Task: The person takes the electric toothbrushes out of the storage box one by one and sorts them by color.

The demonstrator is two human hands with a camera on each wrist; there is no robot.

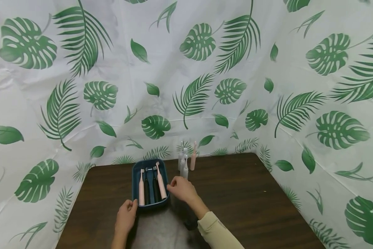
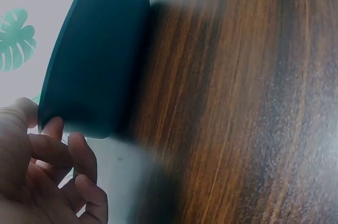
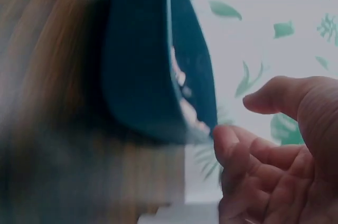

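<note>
A dark blue bin on the brown table holds two pink and two black electric toothbrushes lying lengthwise. One pink toothbrush lies along the left wall, the other pink toothbrush along the right, and a black toothbrush shows between them. At the near left corner my left hand pinches the bin's rim between thumb and finger. My right hand is at the bin's right side; in the right wrist view a fingertip meets the rim's corner while the thumb stands apart.
Behind and right of the bin, several white or grey electric toothbrushes stand upright beside a pink upright toothbrush. A leaf-print cloth hangs along the table's back and right edges. A dark patch under my right forearm is unclear.
</note>
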